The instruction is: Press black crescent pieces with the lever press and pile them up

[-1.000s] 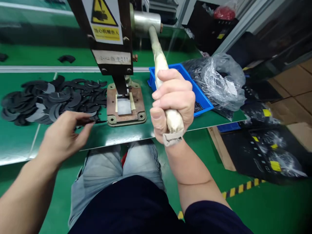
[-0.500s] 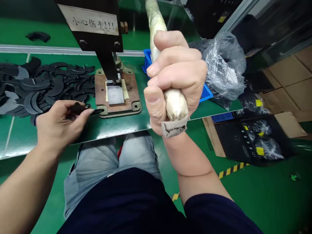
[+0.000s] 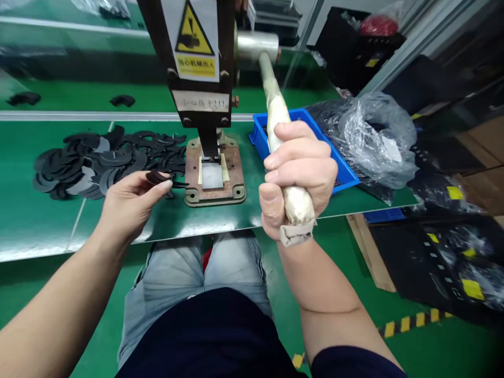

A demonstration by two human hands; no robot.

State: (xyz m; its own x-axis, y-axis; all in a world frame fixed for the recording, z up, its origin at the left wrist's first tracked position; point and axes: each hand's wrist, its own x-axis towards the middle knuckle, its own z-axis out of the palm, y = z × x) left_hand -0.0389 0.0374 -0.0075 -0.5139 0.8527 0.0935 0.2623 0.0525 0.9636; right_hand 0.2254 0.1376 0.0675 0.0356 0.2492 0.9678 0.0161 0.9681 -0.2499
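My right hand (image 3: 301, 173) is wrapped round the taped lever (image 3: 277, 107) of a dark hand press (image 3: 208, 142). My left hand (image 3: 132, 202) pinches a curved black part (image 3: 157, 177) at the left front corner of the press's brown base plate (image 3: 192, 176). Under the ram lies a bare grey metal block (image 3: 212, 176) with yellowish strips at its sides. Left of the press, a heap of curved black parts (image 3: 84, 163) covers the green bench, right behind my left hand.
A blue bin (image 3: 342, 178) stands right of the press, beside clear plastic bags (image 3: 378, 139). Two curved black pieces (image 3: 123, 100) lie beyond the bench rail. A black box (image 3: 413, 262) with bagged items sits low at the right.
The view has tilted up and shifted left, so more of the press shows. The lever, still in my right hand, appears further away. My left hand keeps its black part beside the base.
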